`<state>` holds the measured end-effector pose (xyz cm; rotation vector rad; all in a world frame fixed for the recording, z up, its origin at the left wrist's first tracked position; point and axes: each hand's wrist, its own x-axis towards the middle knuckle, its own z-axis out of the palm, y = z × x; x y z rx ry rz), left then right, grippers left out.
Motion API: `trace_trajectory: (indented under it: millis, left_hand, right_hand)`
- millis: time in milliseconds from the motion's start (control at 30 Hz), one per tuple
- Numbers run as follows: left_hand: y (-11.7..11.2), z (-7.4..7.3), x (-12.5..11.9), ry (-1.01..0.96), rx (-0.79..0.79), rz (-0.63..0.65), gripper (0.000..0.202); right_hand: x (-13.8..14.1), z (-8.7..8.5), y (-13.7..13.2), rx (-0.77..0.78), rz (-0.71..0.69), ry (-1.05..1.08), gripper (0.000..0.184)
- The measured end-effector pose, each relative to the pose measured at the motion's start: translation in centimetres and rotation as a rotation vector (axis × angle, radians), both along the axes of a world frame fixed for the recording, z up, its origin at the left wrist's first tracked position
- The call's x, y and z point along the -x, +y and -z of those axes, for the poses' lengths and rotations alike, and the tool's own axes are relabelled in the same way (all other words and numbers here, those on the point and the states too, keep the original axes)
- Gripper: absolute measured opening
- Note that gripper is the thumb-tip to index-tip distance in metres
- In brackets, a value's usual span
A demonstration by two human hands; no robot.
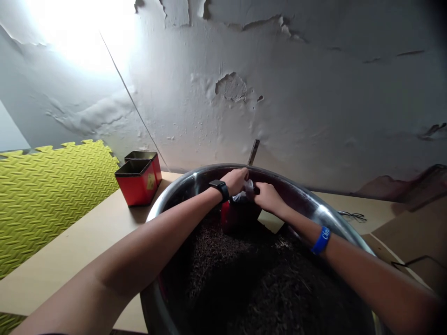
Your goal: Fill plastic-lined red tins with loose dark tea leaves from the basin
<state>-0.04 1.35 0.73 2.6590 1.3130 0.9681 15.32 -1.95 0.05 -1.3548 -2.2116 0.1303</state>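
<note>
A big steel bowl [316,211] in front of me is heaped with dark loose tea leaves [251,279]. At its far side stands a red tin [233,218] with a silvery bag [245,190] sticking out of its top. My left hand [236,180], a black watch on its wrist, is closed on the bag's top edge. My right hand [267,197], a blue band on its wrist, is closed on the bag's other side. Both hands nearly touch above the tin.
Two open red tins [138,179] stand on the wooden table [70,251] at the left. A yellow foam mat [45,195] lies beyond the table's left edge. The peeling white wall [279,93] rises close behind the bowl. Thin cables [352,216] lie at the right.
</note>
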Motion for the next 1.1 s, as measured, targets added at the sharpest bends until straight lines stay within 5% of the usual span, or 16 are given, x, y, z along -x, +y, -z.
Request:
trace_trajectory:
  millis: [133, 267, 400, 533, 700, 800, 900, 1100]
  left_hand:
    - [0.0, 0.2, -0.2, 0.023, 0.044, -0.124, 0.022]
    - [-0.3, -0.3, -1.0, 0.058, 0.088, -0.027, 0.022]
    - [-0.9, -0.4, -1.8, 0.119, 0.264, 0.200, 0.027]
    - [-1.0, 0.3, -1.9, 0.070, 0.149, 0.184, 0.026]
    - [-0.6, 1.3, -1.3, 0.052, 0.100, 0.154, 0.025]
    - [-0.4, 1.5, -1.2, 0.039, 0.045, 0.089, 0.040]
    - [-0.1, 1.6, -1.2, 0.027, 0.006, 0.112, 0.032]
    - [0.1, 2.0, -1.6, 0.132, -0.115, 0.117, 0.028]
  right_hand:
    - [-0.7, -0.7, 0.1, 0.047, 0.032, 0.128, 0.018]
    - [-1.4, -1.0, 0.5, 0.205, 0.101, 0.343, 0.019]
    - [-1.6, -1.0, 0.3, 0.382, 0.065, 0.484, 0.021]
    - [-2.6, -1.3, 0.3, 0.523, -0.032, 0.557, 0.021]
    - [-5.8, -1.2, 2.7, 0.337, -0.004, 0.411, 0.042]
    - [-7.4, 0.8, 4.3, 0.261, 0.122, 0.206, 0.033]
    - [-8.1, 4.1, 4.7, 0.265, 0.189, 0.032, 0.018]
    - [-7.8, 8.8, 3.2, 0.154, 0.189, -0.136, 0.025]
